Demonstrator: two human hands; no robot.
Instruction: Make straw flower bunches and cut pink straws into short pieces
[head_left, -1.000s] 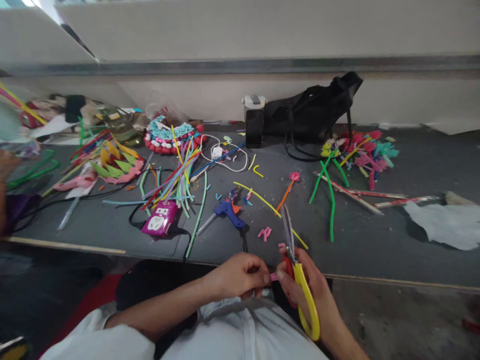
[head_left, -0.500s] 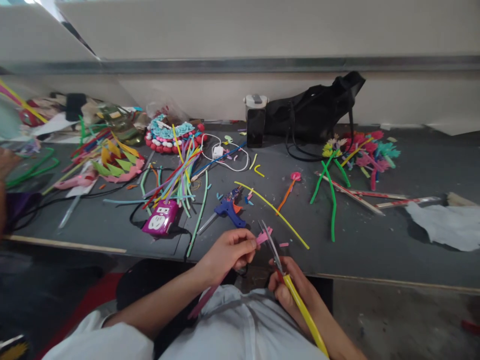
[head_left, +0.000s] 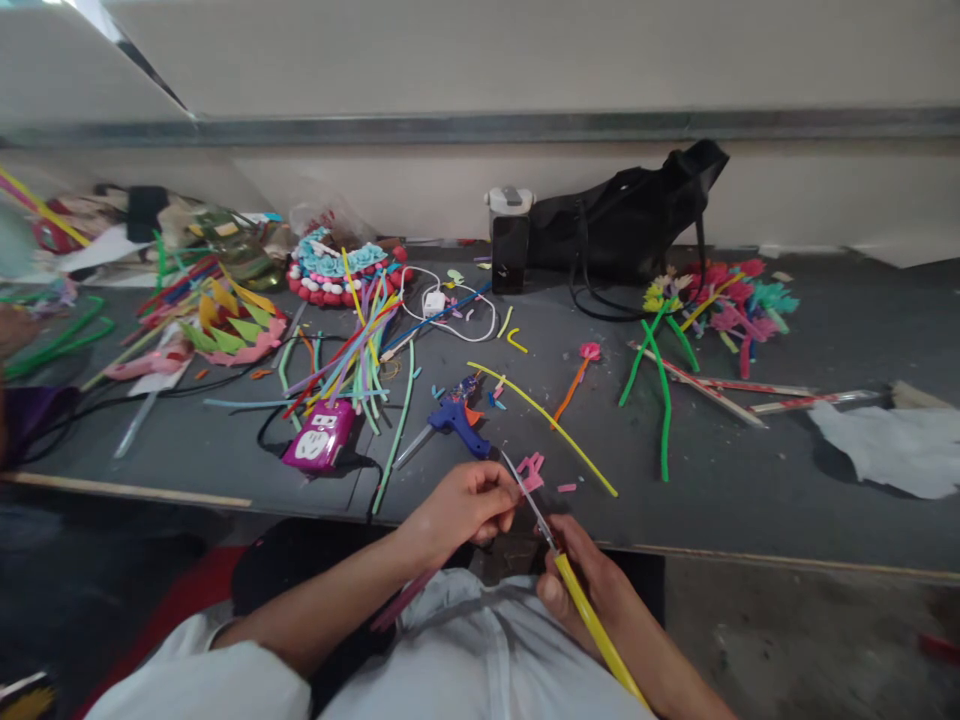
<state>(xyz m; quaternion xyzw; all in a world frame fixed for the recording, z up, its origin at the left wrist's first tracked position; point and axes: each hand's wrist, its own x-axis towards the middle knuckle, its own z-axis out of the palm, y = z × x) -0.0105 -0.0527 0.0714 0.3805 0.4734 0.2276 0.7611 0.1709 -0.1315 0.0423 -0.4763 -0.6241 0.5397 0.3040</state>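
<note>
My left hand (head_left: 486, 502) pinches a pink strip, mostly hidden by the fingers. A longer pink strip (head_left: 405, 600) hangs below my left forearm, perhaps the same one. My right hand (head_left: 589, 575) grips scissors with a yellow handle (head_left: 600, 630). Their blades (head_left: 541, 522) are closed and point up and left, just beside my left fingertips. Pink cut pieces (head_left: 532, 470) lie just beyond the blades, and a small pink scrap (head_left: 566, 488) lies to their right. Farther up is a blue glue gun (head_left: 461, 425), with a curved yellow stem (head_left: 551, 415) to its right.
A purple power socket (head_left: 321, 437) and a bundle of coloured sticks (head_left: 360, 345) are at left. Green stems (head_left: 664, 420) and colourful flowers (head_left: 739, 300) lie at right. A tumbler (head_left: 510, 240) and black bag (head_left: 622, 230) stand behind. A co-worker's arm shows at far left.
The scissor blades have closed and their tips have swung left. The pink piece by my left fingers is now separate small pieces beyond the blades.
</note>
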